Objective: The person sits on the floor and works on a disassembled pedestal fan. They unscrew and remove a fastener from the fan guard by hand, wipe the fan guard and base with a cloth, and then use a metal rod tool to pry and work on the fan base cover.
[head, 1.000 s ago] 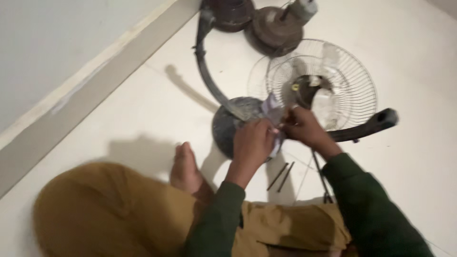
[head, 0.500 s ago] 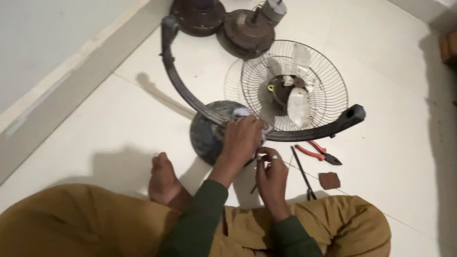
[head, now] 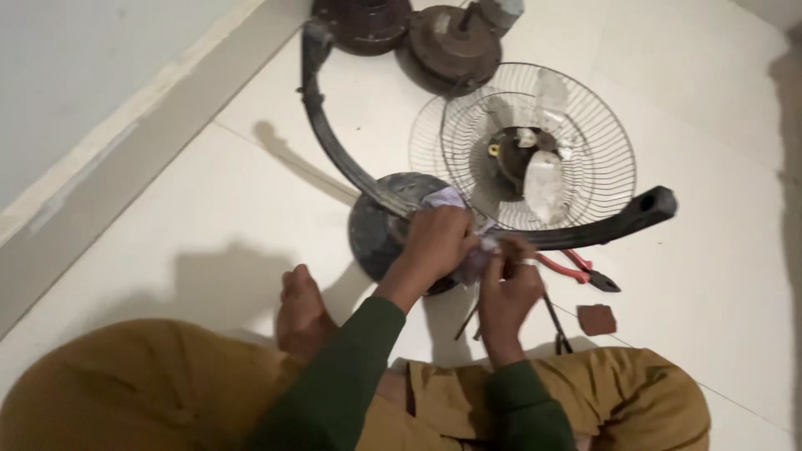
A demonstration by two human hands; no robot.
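Two hands at work on a dismantled floor fan, seen from above on a pale tiled floor.

Left hand (head: 439,242) closed around a pale crumpled cloth (head: 468,259), pressed onto the curved dark fan bracket (head: 585,234) where it meets the round dark base (head: 380,225). Right hand (head: 511,292) just beside it, fingers curled at the cloth's lower edge; grip unclear. Wire fan guard (head: 535,146) lying behind the bracket. Red-handled pliers (head: 576,269) and small brown square piece (head: 596,319) on the floor to the right. Bare foot (head: 302,309) beside the base.
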